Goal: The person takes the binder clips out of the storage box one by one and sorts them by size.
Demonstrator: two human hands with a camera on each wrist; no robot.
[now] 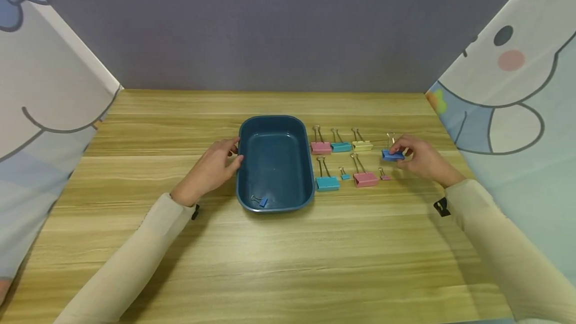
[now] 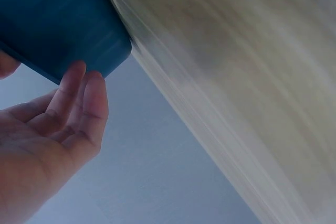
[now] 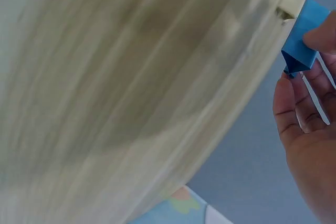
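My right hand [image 1: 420,159] pinches a blue binder clip [image 1: 392,155] at the right end of the clips. In the right wrist view the thumb lies on the body of the blue clip [image 3: 303,40], with fingers on its other side. The left hand [image 1: 213,166] rests at the left rim of a dark blue tray [image 1: 275,211], its fingers loosely bent against the side. Seen from the left wrist, the fingertips touch or nearly touch the tray wall [image 2: 100,30]. A small blue binder clip [image 1: 263,201] lies inside the tray, near its front left corner.
Right of the tray are two rows of binder clips. The back row has pink [image 1: 321,148], teal [image 1: 340,147] and yellow [image 1: 362,146] ones. In front lie large teal [image 1: 327,184], small teal [image 1: 345,176], large pink [image 1: 365,179] and small pink [image 1: 384,177] ones. A grey wall [image 1: 274,29] stands behind.
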